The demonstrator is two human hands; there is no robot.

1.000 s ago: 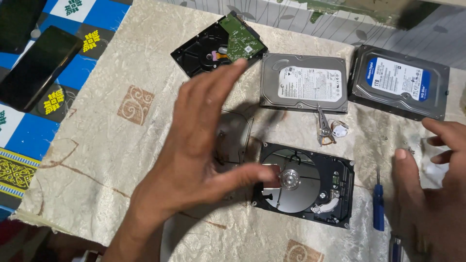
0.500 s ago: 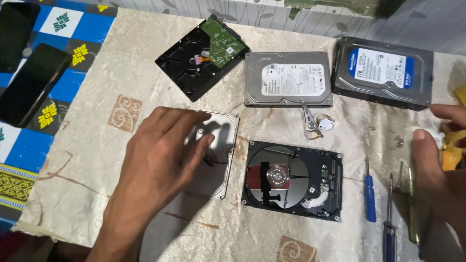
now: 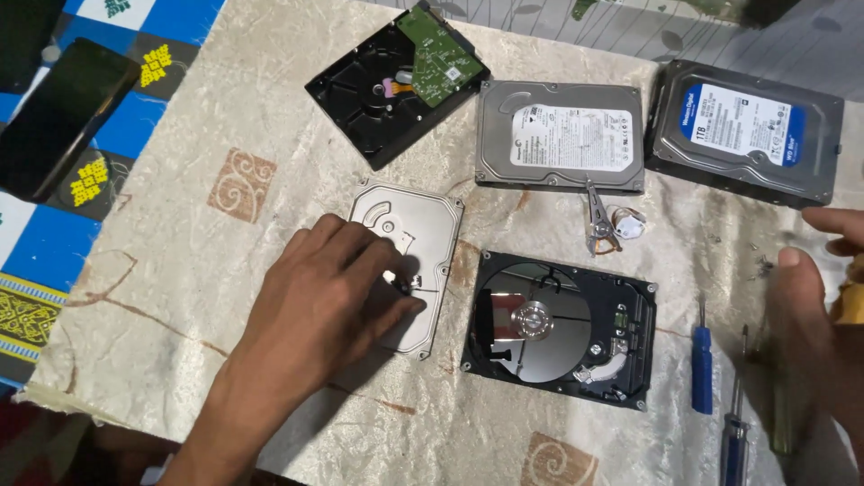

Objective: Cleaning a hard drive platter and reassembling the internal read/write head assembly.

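The silver drive cover lies on a cream cloth patterned with tan swirl squares. The opened hard drive is black with a mirror-bright platter. A green circuit board tops another black drive. One closed drive is grey with a white label, another dark with a blue-and-white label. Two screwdrivers have blue handles.

The left hand rests flat on the silver drive cover beside the opened hard drive.

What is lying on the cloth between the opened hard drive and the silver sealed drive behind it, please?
In the head view, a small metal actuator arm and a round part lie between the opened hard drive and the silver sealed drive.
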